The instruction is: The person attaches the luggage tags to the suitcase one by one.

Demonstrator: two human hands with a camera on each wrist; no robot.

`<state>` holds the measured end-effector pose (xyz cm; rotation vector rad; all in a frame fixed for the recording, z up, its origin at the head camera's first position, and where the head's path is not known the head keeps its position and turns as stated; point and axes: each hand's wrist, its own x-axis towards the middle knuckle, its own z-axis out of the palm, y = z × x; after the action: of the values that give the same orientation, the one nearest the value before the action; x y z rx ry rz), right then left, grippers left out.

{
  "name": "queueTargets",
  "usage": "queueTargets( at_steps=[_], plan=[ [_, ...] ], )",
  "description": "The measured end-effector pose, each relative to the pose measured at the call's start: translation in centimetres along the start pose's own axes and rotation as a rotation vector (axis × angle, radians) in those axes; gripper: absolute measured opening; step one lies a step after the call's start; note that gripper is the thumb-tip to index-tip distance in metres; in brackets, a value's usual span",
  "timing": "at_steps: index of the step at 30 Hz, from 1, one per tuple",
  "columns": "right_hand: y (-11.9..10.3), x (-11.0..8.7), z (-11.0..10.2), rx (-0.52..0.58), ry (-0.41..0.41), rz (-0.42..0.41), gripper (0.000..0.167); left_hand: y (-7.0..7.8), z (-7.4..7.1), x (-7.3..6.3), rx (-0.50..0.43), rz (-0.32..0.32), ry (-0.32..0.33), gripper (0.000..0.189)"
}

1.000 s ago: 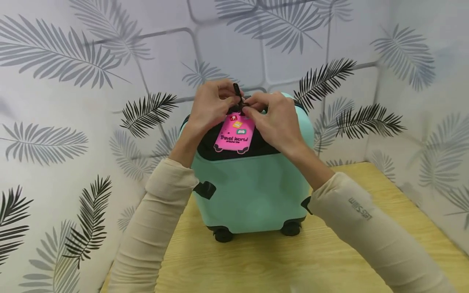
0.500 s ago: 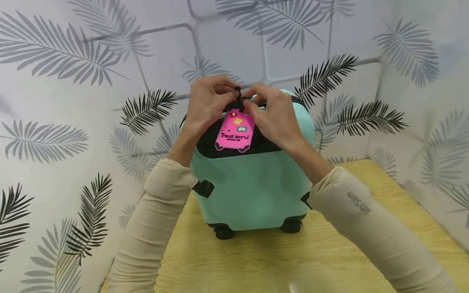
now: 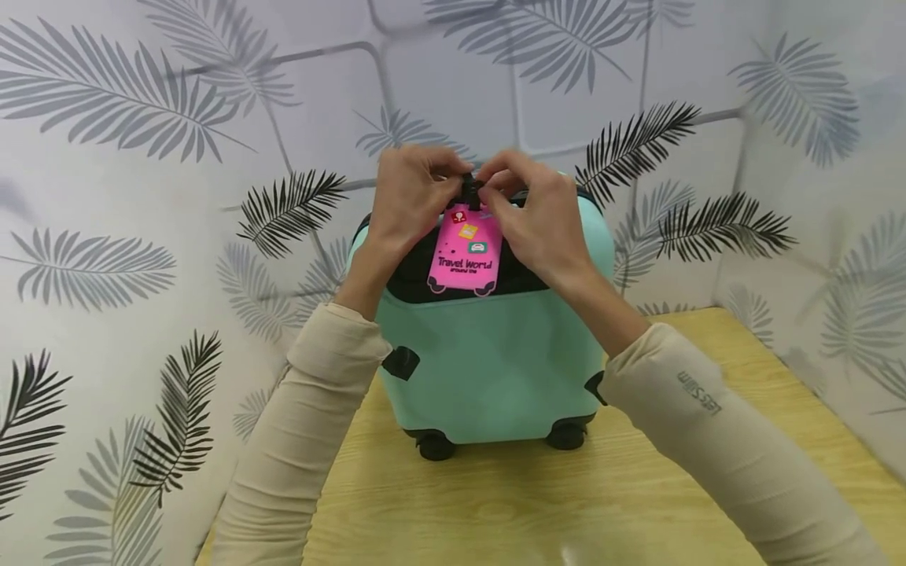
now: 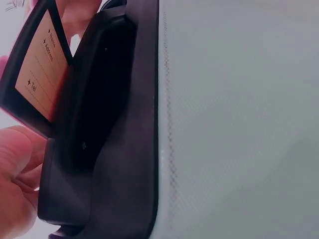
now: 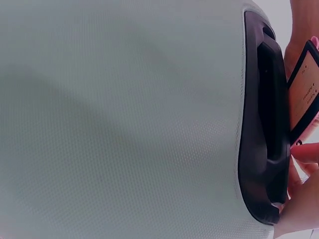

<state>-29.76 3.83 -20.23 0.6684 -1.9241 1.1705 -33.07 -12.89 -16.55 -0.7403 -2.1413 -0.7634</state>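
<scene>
A pink luggage tag (image 3: 463, 253) printed "Travel World" hangs over the black top section of a mint-green suitcase (image 3: 488, 369). Its short black strap (image 3: 472, 191) is bunched above it between both hands. My left hand (image 3: 413, 196) pinches the strap from the left with thumb and fingers. From the right, the thumb and fingertips of my right hand (image 3: 543, 214) pinch it too. In the left wrist view, the tag's back shows an orange card (image 4: 44, 67) with name, address and telephone lines, beside the suitcase's black handle (image 4: 65, 184).
The suitcase stands upright on its black wheels (image 3: 435, 446) on a yellow wood-grain table (image 3: 495, 511). Close behind it rises a wall (image 3: 297, 118) with a leaf pattern. Black side pieces (image 3: 401, 362) stick out from the suitcase's front near the sleeves.
The strap's end, which stuck up above the left fingers, has come down between the fingertips of both hands. The tag has shifted slightly to the right. The suitcase stays in place.
</scene>
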Motion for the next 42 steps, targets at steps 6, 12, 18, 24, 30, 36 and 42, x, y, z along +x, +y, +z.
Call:
queueTargets(
  at_steps=[6,12,18,24,30,36,42],
  plan=[
    [0.0,0.1,0.2,0.011,0.008,0.06,0.004,0.2,0.0,-0.1,0.01,0.028,-0.005,0.022],
    [-0.2,0.1,0.5,0.033,0.01,0.078,0.003,0.4,-0.2,-0.3,0.059,0.016,-0.029,0.022],
    [-0.2,0.1,0.6,0.011,0.023,0.093,0.002,0.6,-0.2,-0.6,0.078,0.04,-0.035,0.022],
    [-0.3,0.0,0.6,0.004,0.017,0.097,0.007,0.6,-0.2,-1.1,0.085,0.073,-0.026,0.022],
    [-0.7,0.2,0.5,0.006,-0.003,0.14,0.011,0.4,-0.4,-1.4,0.084,0.082,-0.019,0.022],
    [-1.1,0.4,0.5,0.01,-0.011,0.186,0.01,0.3,-0.4,-1.6,0.084,0.103,-0.006,0.021],
    [-1.0,0.5,0.6,0.006,-0.028,0.193,0.01,0.2,-0.4,-1.9,0.078,0.121,0.007,0.02]
  ],
)
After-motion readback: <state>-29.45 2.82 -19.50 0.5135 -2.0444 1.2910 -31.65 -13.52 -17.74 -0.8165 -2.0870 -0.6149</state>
